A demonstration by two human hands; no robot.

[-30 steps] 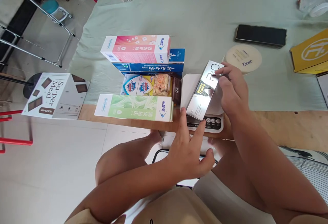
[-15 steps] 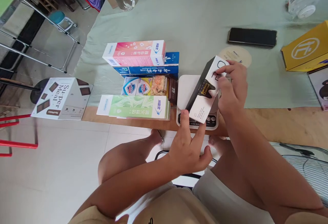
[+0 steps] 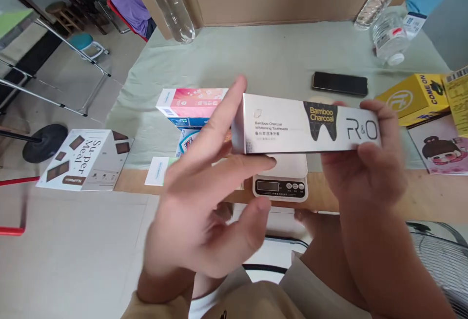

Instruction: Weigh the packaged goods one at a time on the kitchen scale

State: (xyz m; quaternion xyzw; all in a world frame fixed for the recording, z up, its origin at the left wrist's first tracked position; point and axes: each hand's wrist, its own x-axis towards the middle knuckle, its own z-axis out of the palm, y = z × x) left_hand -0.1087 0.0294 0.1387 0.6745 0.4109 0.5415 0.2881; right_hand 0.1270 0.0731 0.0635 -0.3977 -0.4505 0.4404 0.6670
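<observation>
Toothpaste carton held crosswise by the right grip above the near edge

The left grip was released, its digits spread and blurred: one pointed up beside the carton's left end, another along its lower edge; whether either touched, I could not tell. The carton's long axis ran left to right, roughly parallel to the near edge of the surface. The right grip grasped its right end, leaving the left grip nearer the free end.

A white faceted card box sat by the surface's near left corner. A green carton and a pink carton, both flat-faced, were partly hidden by the left grip. The held carton was a slim block of smooth white card with a greyish end. Below it, at the near edge, the scale was a rounded white slab with a dark glossy panel. The phone, farther back, was thin and black; a yellow box stood toward the right edge.
</observation>
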